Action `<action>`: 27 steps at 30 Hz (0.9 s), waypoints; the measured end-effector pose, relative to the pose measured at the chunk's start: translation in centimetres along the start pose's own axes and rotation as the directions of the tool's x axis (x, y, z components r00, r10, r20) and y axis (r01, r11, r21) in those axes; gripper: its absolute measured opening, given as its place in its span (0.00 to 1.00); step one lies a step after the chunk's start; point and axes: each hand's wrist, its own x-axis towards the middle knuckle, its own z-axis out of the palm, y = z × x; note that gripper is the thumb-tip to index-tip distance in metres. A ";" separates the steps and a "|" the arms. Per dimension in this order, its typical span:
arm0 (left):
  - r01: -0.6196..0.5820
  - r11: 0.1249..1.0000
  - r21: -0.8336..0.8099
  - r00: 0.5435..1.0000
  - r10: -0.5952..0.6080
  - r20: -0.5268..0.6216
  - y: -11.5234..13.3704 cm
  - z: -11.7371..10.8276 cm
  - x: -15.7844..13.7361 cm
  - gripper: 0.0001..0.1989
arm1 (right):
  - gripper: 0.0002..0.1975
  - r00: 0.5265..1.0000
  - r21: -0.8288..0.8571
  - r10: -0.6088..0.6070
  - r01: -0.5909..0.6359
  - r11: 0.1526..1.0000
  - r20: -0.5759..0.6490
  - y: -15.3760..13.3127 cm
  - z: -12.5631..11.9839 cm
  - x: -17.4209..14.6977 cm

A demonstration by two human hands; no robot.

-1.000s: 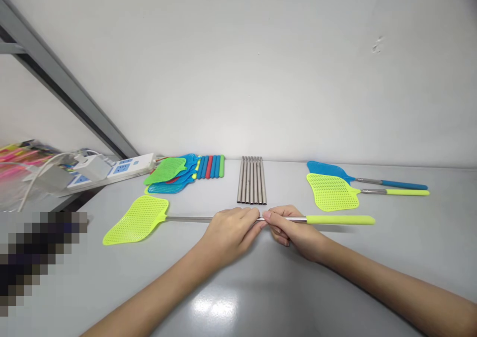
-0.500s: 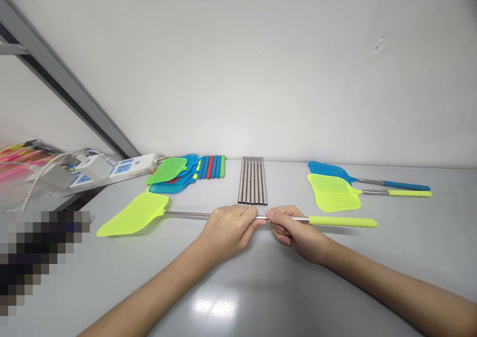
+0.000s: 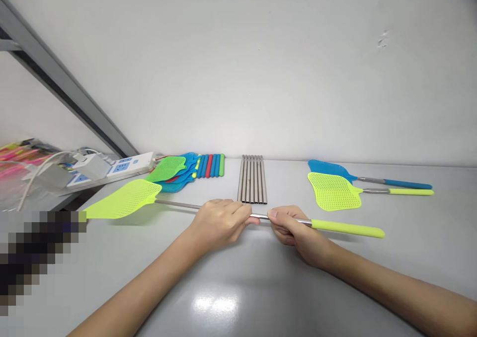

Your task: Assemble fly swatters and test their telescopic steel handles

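Both hands hold one yellow-green fly swatter (image 3: 126, 200) crosswise just above the table, with its mesh head at the left and its yellow-green grip at the right. My left hand (image 3: 222, 221) is closed round the metal rod, its palm hiding part of it. Close to the grip, my right hand (image 3: 296, 232) pinches the rod between thumb and fingers. A short bare length of metal shows between the two hands. Just beyond them lies a row of several loose metal rods (image 3: 253, 180).
Several coloured grips (image 3: 210, 166) lie beside a pile of swatter heads (image 3: 169, 170) at the back left. A blue swatter (image 3: 406, 184) and a yellow-green swatter (image 3: 333, 193) lie at the right. A power strip (image 3: 124, 167) with plugs and cables is at the far left, near the metal frame (image 3: 74, 83).
The swatter's head has moved left and up, and its grip a little right and down. My left hand has shifted left, widening the gap between my hands.
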 end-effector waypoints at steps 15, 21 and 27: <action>0.007 0.999 0.035 1.000 -0.007 0.010 -1.3 -0.2 -0.3 0.17 | 0.22 0.998 0.069 0.039 -0.035 0.997 -0.054 0.2 -0.3 0.2; 0.005 0.999 0.049 1.000 -0.005 0.007 -1.7 0.0 -0.5 0.17 | 0.22 0.997 0.126 0.047 -0.038 0.991 -0.066 0.5 -0.6 0.3; 0.015 0.998 0.068 0.999 -0.017 0.029 -2.0 0.0 -0.6 0.17 | 0.22 0.997 0.149 0.051 -0.040 0.988 -0.066 0.5 -0.8 0.5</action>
